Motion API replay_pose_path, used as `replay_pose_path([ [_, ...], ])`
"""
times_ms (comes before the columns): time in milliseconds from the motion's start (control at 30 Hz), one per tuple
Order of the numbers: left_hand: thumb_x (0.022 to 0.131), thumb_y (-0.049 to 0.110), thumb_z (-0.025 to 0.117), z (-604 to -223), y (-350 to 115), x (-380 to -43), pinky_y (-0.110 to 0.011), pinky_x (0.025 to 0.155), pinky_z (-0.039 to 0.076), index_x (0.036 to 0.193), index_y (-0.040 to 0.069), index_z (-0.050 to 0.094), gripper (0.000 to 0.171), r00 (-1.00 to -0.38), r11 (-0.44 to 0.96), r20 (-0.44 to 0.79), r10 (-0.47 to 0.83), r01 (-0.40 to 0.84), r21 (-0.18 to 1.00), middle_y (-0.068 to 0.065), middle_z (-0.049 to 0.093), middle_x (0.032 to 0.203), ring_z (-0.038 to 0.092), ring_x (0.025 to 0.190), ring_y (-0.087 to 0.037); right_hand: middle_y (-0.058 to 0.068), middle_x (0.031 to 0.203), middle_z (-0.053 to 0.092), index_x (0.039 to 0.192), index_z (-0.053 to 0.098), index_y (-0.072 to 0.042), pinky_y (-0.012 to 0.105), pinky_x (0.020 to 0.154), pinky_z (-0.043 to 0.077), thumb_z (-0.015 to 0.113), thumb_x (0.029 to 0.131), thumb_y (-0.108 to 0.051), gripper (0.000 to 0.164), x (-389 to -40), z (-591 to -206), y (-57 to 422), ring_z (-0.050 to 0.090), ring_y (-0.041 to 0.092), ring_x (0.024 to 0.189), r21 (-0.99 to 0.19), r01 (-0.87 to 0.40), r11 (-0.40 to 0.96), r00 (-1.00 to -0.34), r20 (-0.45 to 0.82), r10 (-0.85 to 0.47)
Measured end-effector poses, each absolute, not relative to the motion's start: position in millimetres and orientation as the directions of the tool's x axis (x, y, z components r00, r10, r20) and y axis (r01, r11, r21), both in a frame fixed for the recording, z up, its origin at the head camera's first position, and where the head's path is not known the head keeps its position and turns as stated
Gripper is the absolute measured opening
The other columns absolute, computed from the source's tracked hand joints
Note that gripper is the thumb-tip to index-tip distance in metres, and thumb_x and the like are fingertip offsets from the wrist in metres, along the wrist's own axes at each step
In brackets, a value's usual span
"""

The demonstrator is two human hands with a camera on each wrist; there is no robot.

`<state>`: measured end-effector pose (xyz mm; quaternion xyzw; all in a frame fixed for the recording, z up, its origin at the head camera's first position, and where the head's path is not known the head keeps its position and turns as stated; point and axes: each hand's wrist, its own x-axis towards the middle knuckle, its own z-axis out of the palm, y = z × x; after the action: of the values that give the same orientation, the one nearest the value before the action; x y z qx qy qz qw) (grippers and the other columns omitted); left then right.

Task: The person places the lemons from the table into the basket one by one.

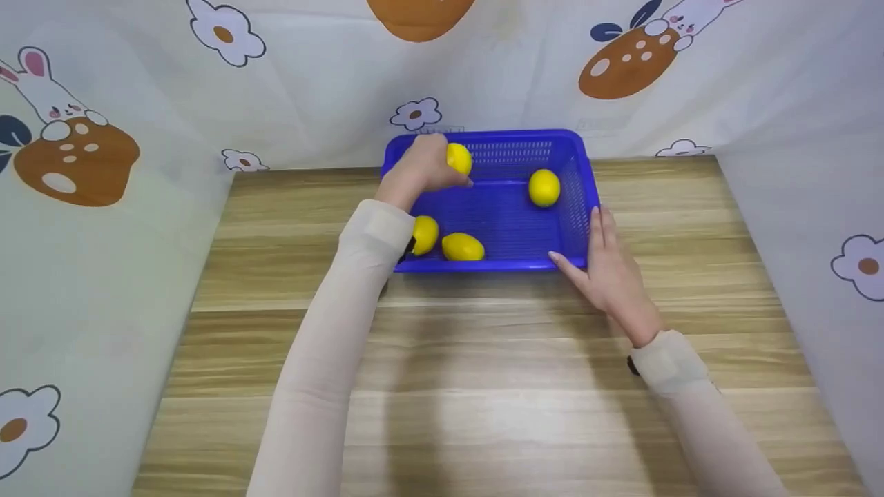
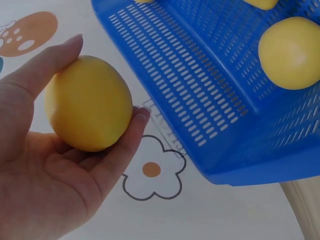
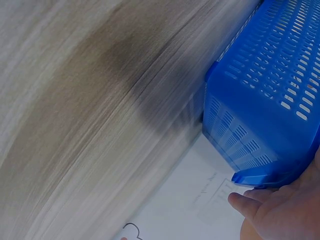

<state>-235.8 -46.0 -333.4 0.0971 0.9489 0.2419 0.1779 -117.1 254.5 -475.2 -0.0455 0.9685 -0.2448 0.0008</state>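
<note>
My left hand (image 1: 425, 166) holds a yellow lemon (image 1: 458, 160) between thumb and fingers, over the back left of a blue plastic basket (image 1: 511, 265). In the left wrist view the held lemon (image 2: 89, 103) shows whole, cupped by the fingers. Inside the basket, one lemon (image 1: 544, 188) lies near the right wall. Two more sit at the front left: one lemon (image 1: 426, 235) partly hidden by the left sleeve, and another lemon (image 1: 463, 247) beside it. My right hand (image 1: 611, 273) rests at the basket's front right corner, straight fingers along the right wall and thumb at the front rim.
The basket stands on a wood-grain table (image 1: 511, 386), close to the back edge. A white printed cloth (image 1: 318, 90) with rabbits and flowers rises behind and at both sides. Slotted holes run through the basket's walls.
</note>
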Motion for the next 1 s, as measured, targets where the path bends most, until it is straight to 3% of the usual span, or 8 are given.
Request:
replay_pose_path([
  [300,0.097,0.037,0.077,-334,-44,-240,-0.031,0.085,0.045,0.136,0.0,0.052,0.06,-0.921,0.867,-0.297,0.252,0.078,0.492,-0.01,0.054,0.113,0.051,0.097,-0.023,0.033,0.173,0.005,0.165,0.003,0.009,0.069,0.122,0.028,0.052,0.101,-0.068,0.112,-118,-474,254,0.021,0.056,0.155,-0.48,-0.089,0.873,-0.995,0.012,-0.096],
  [433,0.099,0.041,0.073,-329,-43,-242,-0.035,0.101,0.05,0.145,-0.002,0.048,0.068,-0.918,0.867,-0.308,0.25,0.07,0.494,-0.015,0.058,0.132,0.055,0.111,-0.026,0.032,0.173,0.004,0.165,0.002,0.008,0.069,0.122,0.027,0.052,0.101,-0.068,0.112,-118,-474,255,0.02,0.055,0.156,-0.48,-0.084,0.873,-0.996,0.007,-0.092],
  [600,0.099,0.043,0.073,-325,-43,-241,-0.043,0.115,0.047,0.151,-0.002,0.044,0.075,-0.911,0.876,-0.331,0.248,0.065,0.478,-0.017,0.055,0.148,0.054,0.127,-0.028,0.032,0.173,0.003,0.165,0.002,0.009,0.068,0.123,0.027,0.052,0.101,-0.069,0.113,-118,-475,256,0.018,0.054,0.156,-0.479,-0.081,0.874,-0.996,0.002,-0.091],
  [900,0.099,0.043,0.073,-326,-45,-240,-0.045,0.122,0.041,0.157,-0.003,0.038,0.082,-0.906,0.88,-0.346,0.242,0.055,0.472,-0.019,0.049,0.158,0.051,0.14,-0.03,0.033,0.173,0.003,0.165,0.001,0.008,0.068,0.123,0.026,0.052,0.101,-0.069,0.112,-117,-475,255,0.019,0.055,0.156,-0.48,-0.082,0.873,-0.996,0.002,-0.092],
  [1000,0.099,0.044,0.073,-326,-44,-240,-0.044,0.121,0.042,0.158,-0.003,0.037,0.084,-0.904,0.882,-0.35,0.245,0.059,0.467,-0.019,0.048,0.158,0.052,0.14,-0.03,0.033,0.173,0.004,0.165,0.002,0.008,0.069,0.12,0.031,0.053,0.101,-0.068,0.112,-117,-475,255,0.023,0.056,0.155,-0.479,-0.083,0.874,-0.996,0.011,-0.088],
])
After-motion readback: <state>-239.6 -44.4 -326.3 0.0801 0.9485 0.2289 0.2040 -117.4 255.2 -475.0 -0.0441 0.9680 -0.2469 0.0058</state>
